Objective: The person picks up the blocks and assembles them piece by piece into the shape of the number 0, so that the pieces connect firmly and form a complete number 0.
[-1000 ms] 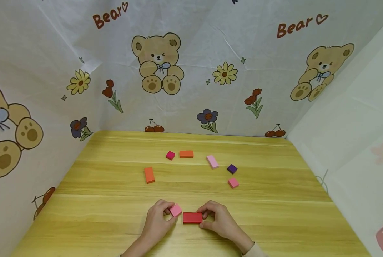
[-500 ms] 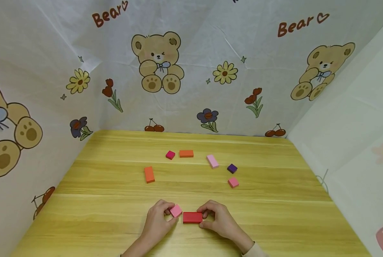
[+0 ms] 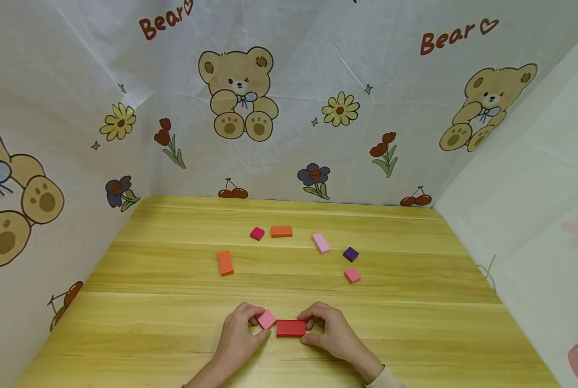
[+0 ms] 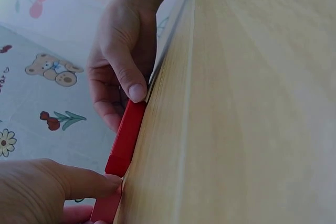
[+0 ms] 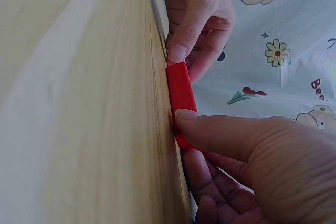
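Head view: left hand (image 3: pixel 236 335) pinches the pink block (image 3: pixel 266 319), corner just beside the red block (image 3: pixel 291 328) at the surface (image 3: pixel 162 318), and the right hand (image 3: pixel 334 333) grips that one's right end! Both look light, stiff, slightly slick; opposite faces probably hold best.

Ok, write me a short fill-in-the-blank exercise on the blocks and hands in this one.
The square block in the left hand is coloured ____. The long block in the right hand is coloured ____. The number of orange blocks on the table is ____.

Missing words: pink; red; two.
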Demonstrator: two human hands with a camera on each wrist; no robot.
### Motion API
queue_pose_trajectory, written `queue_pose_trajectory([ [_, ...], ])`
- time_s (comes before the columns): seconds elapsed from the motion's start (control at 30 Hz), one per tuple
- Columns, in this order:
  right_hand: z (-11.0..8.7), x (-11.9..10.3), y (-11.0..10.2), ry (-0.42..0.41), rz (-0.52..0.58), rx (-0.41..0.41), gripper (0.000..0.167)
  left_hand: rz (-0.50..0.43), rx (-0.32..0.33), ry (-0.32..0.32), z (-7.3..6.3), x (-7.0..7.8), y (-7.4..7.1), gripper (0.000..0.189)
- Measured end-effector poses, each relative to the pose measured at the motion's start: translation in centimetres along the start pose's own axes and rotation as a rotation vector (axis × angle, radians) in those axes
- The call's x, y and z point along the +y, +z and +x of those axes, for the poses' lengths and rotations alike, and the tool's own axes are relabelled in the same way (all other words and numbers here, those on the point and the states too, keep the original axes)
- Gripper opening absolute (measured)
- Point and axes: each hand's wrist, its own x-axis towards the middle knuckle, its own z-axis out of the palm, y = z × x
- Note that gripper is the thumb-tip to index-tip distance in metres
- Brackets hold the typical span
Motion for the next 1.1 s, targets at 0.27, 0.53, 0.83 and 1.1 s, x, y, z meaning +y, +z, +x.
queue_pose_trajectory([
  [0.27,0.0,0.0,0.0,-0.004,-0.003,0.001,0.029,-0.005,-0.015,0.003,-0.1,0.1,-0.2,0.034],
  [0.53,-0.1,0.1,-0.5,-0.014,0.017,-0.019,0.034,-0.011,-0.019,0.002,-0.1,0.2,-0.2,0.035],
  [0.83,0.2,1.3,-4.6,0.044,0.064,0.1,0.044,0.001,-0.015,0.002,-0.1,0.1,0.0,0.034],
  [1.1,0.9,4.1,-9.1,0.086,-0.056,0.409,0.044,0.004,-0.014,0.008,-0.1,0.1,-0.1,0.034],
])
